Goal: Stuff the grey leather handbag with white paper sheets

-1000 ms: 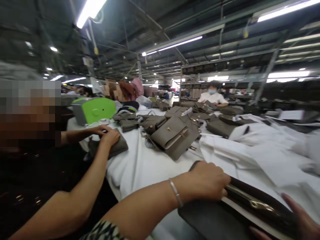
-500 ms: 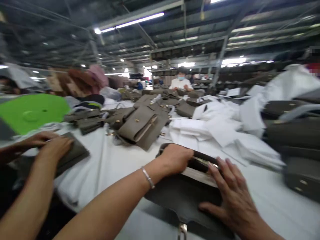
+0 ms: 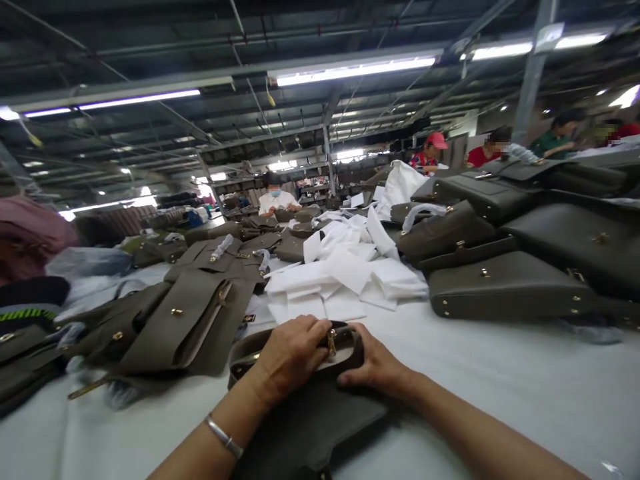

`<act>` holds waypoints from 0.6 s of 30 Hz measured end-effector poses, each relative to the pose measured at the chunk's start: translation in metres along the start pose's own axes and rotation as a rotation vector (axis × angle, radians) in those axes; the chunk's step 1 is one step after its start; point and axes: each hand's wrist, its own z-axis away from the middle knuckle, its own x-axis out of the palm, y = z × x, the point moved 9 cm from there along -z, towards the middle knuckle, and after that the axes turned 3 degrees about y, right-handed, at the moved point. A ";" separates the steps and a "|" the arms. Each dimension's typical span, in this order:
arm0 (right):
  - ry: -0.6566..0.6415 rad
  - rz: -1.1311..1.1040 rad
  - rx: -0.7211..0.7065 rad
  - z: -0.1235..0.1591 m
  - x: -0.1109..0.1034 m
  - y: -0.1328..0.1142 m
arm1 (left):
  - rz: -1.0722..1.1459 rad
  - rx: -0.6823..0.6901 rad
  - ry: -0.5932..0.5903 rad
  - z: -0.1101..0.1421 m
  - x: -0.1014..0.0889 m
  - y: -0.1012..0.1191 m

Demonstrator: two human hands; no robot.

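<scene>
Grey handbag (image 3: 310, 413) gripped by two hands: left (image 3: 290, 353), right (image 3: 377, 367)

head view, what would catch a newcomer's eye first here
First the two bare hands at bottom centre: the left hand and right hand both grip the top of a dark olive bag by its gold clasp. Just behind lies a heap of white sheets, with more olive bags piled left and right on the white table.
</scene>
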 end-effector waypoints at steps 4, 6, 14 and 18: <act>0.080 0.214 0.004 -0.006 -0.009 -0.007 | -0.025 0.152 0.083 -0.012 0.003 0.021; 0.115 0.313 -0.039 -0.008 -0.012 -0.013 | -0.055 0.174 0.117 -0.014 0.003 0.026; 0.083 0.369 -0.128 -0.005 -0.003 -0.020 | -0.250 0.057 0.154 -0.015 -0.008 0.023; 0.026 0.275 -0.077 -0.002 -0.001 -0.017 | -0.306 -0.117 0.076 -0.005 -0.016 -0.003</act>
